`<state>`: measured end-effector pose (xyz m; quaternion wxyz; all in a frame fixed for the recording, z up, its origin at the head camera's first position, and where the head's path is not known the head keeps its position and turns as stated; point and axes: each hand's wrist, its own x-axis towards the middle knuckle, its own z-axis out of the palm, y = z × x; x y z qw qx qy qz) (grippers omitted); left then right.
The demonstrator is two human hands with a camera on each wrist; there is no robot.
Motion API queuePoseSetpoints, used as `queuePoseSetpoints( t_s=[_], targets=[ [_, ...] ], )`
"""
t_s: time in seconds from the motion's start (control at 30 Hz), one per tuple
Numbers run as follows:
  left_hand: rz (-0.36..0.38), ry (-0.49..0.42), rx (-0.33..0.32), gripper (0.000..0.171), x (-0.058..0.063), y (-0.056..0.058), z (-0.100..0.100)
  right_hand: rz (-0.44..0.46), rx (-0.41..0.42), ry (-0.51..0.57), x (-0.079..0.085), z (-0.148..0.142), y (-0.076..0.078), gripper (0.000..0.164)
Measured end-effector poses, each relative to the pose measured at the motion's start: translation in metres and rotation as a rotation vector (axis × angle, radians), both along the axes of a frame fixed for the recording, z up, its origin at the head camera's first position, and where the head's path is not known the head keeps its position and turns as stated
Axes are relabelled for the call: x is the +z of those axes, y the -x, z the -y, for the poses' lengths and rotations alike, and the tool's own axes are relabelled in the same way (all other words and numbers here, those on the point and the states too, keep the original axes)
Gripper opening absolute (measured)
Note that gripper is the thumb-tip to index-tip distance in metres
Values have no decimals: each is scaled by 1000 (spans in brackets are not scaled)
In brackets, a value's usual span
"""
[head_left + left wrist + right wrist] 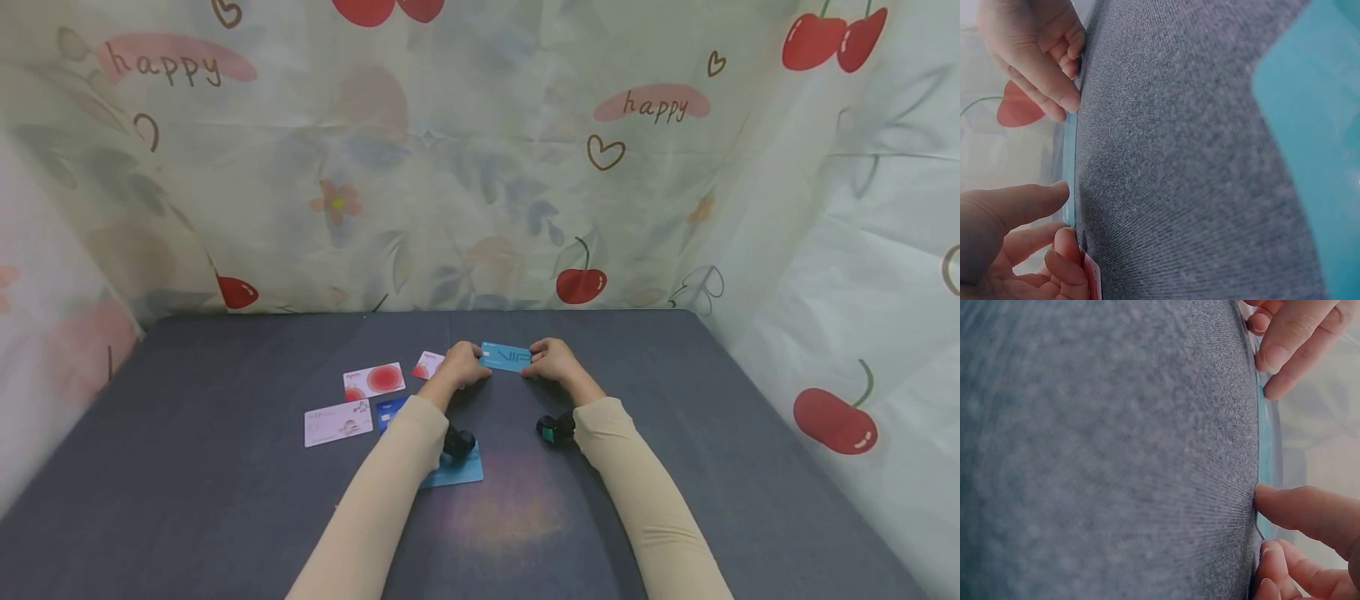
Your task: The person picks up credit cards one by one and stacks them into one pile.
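Beige sleeves (pixel 371 500) nearest, over a dark tabletop (pixel 225 483). Head view: left hand (pixel 461 365) and right hand (pixel 553 363) apart, each pinching one end of the blue VIP card (pixel 504 357), toward the tabletop's far side; small pink card (pixel 426 365) beside the left hand.

Left wrist: teal card (pixel 1322 125) looms closest; VIP card edge-on beyond, between the hands.

Right wrist: thumb (pixel 1297 509) at the VIP card's near edge; cannot tell whether the card touches the cloth.

Judgement: pinch lightly, level both ends, square it, release together; avoid nudging the pink card.
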<state>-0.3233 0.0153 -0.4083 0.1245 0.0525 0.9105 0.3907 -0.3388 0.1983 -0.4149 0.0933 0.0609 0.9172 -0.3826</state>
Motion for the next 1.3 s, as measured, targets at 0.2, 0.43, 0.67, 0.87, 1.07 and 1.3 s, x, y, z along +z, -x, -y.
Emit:
queuePoseSetpoints(
  t_s=[0.2, 0.43, 0.67, 0.87, 1.07, 1.3],
  targets=[
    [-8, -12, 14, 46, -1, 1, -1, -10, -2, -3, 0, 0, -2, 53],
    [-8, -26, 34, 45, -3, 3, -1, -23, -7, -7, -1, 0, -3, 52],
    [-6, -63, 46, 47, 0, 1, 0, -44, -5, -4, -1, 1, -6, 51],
    [-60, -93, 38, 44, 7, -3, 3, -79, -11, 9, 1, 0, -9, 52],
    [-74, -139, 18, 41, -2, 8, 9, -107, -4, 15, 4, 0, -12, 53],
    [-121, -153, -40, 48, -18, 22, 18, -149, 27, 28, 9, 1, -20, 53]
  ],
)
